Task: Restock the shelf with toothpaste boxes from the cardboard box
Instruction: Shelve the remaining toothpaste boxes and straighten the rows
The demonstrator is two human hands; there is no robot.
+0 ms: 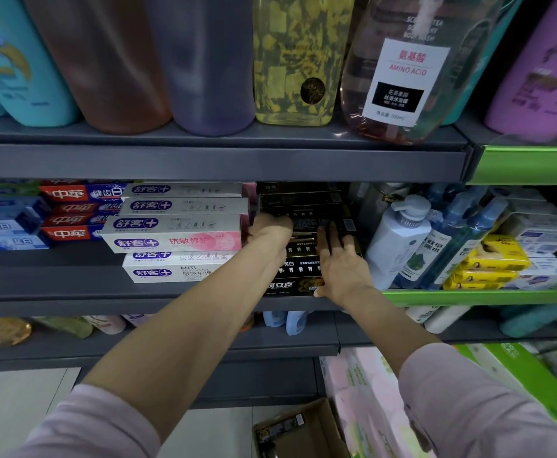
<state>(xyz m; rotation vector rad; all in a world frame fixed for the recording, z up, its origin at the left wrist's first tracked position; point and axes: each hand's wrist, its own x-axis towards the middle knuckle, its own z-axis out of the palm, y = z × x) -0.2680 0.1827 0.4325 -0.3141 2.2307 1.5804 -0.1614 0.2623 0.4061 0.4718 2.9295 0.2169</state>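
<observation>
Both your hands are in on the middle grey metal shelf (171, 292), working at the stack of black toothpaste boxes (303, 206). Your left hand (270, 231) sits at the left end of the stack, fingers curled over the end of one black box partway up; whether that grip truly closes on the box or only presses against it, you cannot tell from here. Your right hand (340, 262) lies flat on the front of the stack, fingers straight and spread upward, the palm against the lower boxes, the thumb down near the bottom box with gold lettering (287, 285). That grip is open, holding nothing.

The stack stands between the white-and-pink toothpaste boxes (178, 233) just to its left and a white pump bottle (399, 236) to its right. Further left lie red and blue toothpaste boxes (69, 213).

Down on the floor, between your forearms, the brown cardboard box (307, 431) stands open, with a dark toothpaste box (280, 424) lying inside it. Large coloured bottles (204, 67) line the shelf above.
</observation>
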